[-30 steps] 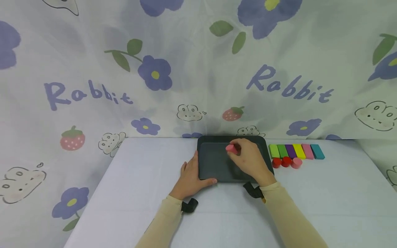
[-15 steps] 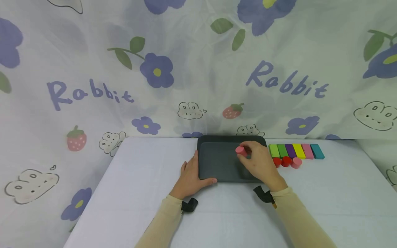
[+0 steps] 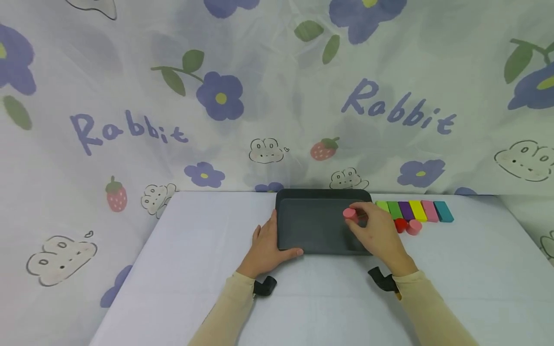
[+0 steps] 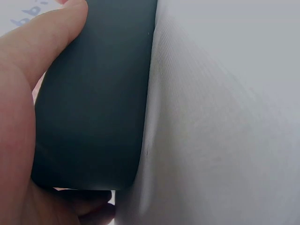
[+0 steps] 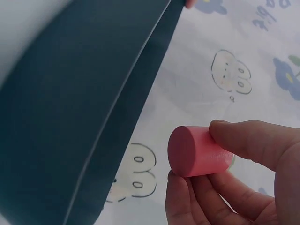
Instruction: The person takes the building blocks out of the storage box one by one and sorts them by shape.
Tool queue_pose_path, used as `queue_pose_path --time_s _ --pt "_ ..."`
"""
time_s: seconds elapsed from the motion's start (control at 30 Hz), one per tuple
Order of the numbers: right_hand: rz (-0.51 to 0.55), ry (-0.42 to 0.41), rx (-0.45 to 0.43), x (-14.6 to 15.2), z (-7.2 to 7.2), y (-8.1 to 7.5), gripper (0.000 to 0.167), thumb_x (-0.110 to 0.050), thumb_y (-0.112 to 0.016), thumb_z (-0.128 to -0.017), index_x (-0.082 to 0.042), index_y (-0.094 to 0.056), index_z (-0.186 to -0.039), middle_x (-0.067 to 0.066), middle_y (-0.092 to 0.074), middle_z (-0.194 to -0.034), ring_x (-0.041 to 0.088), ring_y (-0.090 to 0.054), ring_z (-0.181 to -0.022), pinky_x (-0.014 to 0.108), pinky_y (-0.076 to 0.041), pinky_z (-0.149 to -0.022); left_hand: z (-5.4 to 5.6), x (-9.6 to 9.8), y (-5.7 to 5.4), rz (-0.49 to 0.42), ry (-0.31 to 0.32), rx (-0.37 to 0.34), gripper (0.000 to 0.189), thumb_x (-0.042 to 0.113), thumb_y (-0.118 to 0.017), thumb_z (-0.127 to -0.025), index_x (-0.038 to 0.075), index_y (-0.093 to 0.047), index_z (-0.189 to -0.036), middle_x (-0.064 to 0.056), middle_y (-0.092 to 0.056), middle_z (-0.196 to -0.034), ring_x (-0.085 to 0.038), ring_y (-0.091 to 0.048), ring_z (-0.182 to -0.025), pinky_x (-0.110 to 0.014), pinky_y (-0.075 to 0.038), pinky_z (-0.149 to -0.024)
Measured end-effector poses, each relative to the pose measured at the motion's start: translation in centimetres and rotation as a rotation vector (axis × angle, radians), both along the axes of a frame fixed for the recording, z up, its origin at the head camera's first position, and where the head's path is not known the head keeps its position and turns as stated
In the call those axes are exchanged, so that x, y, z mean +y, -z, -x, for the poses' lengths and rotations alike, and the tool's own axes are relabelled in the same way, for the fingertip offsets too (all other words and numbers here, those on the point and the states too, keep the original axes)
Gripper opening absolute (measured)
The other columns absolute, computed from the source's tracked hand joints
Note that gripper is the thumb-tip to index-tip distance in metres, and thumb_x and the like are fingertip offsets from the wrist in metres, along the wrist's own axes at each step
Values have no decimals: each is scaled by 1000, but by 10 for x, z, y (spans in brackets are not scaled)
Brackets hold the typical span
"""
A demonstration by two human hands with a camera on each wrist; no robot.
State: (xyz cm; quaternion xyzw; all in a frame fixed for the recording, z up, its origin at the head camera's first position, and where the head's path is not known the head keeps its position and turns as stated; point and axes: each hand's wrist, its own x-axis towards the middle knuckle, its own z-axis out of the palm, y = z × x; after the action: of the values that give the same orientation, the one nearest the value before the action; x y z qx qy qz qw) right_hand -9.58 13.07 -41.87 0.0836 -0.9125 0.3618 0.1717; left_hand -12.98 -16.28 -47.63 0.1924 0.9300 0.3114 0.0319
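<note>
In the head view, a dark grey tray lies on the white-covered table near the back. My left hand rests against its front left corner, fingers straight along the left side and thumb along the front edge. The left wrist view shows that thumb on the tray wall. Over the tray's right part, my right hand pinches a pink cylinder block. In the right wrist view, thumb and fingers hold the pink cylinder block by its side, apart from the tray.
Right of the tray stands a row of flat rectangular blocks, among them a yellow block and a teal block. In front of them are a red cylinder and another pink cylinder. A printed cloth hangs behind the table.
My right hand has moved to the right over the tray, carrying the pink cylinder block, and now hides one of the red cylinders. My left hand has stayed at the tray's corner.
</note>
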Motion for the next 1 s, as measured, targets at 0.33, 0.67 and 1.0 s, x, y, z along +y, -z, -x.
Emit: queue_pose_path --time_s 0.33,0.67,1.0 --pt "-22 45 50 19 -10 1 33 -8 -77 -87 3 -67 -117 14 -70 -99 30 -66 -88 44 -57 -73 0 0 2 8 2 -14 130 70 -72 -78 6 5 -161 -12 -19 -166 -26 -22 -151 -55 -4 -121" --pt "-3 134 42 36 -16 4 43 -5 -79 -86 6 -64 -124 24 -67 -110 38 -66 -95 54 -59 -75 -1 0 -1 8 -10 -9 130 71 -72 -78 4 1 -161 -14 -21 -165 -28 -24 -151 -57 -5 -120" --pt "-24 180 78 68 -7 5 43 -7 -79 -86 8 -64 -122 28 -67 -107 42 -65 -94 57 -56 -78 6 7 -1 12 -28 -5 129 69 -72 -79 4 2 -161 -14 -21 -165 -28 -24 -151 -56 -4 -121"
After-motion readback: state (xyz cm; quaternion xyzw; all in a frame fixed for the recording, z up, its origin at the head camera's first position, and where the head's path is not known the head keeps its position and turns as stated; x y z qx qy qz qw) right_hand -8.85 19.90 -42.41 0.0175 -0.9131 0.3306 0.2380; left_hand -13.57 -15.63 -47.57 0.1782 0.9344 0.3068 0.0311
